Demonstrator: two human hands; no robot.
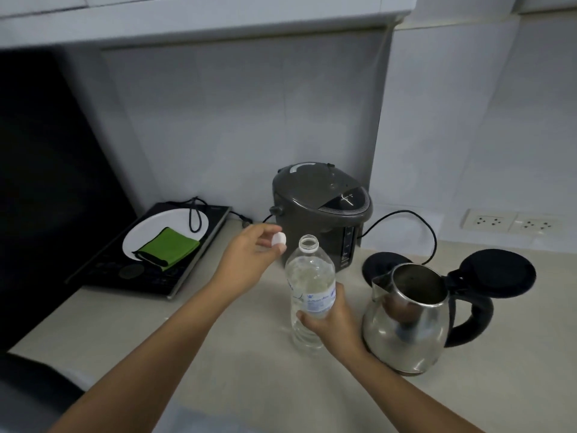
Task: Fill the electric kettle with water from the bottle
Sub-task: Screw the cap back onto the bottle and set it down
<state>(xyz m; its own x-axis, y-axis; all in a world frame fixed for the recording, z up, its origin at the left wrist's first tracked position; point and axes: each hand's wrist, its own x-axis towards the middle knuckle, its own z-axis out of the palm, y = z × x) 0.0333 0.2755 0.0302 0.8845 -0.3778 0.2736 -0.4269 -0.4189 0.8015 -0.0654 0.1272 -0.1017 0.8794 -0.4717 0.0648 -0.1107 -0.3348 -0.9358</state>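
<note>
The right hand [335,320] is wrapping its fingers around the labelled middle of the nearly full, thin-walled water bottle [309,292] standing uncapped on the table [237,364] beside the open steel kettle [412,317], probably heavy and squeezable, while the left hand [246,257] is pinching the white cap [278,239].

My right hand [335,323] wraps the clear plastic water bottle [309,295], covering part of its blue-print label; text too small to read. Bottle base partly behind my wrist. Both my forearms cut off at bottom edge. Shiny steel electric kettle [409,326]: inside too dark to tell water level. Dark grey hot-water dispenser [321,210]: panel markings illegible, lower front hidden by bottle. Black induction cooktop [150,264]: buttons blurred. Left edge all shadow.
</note>
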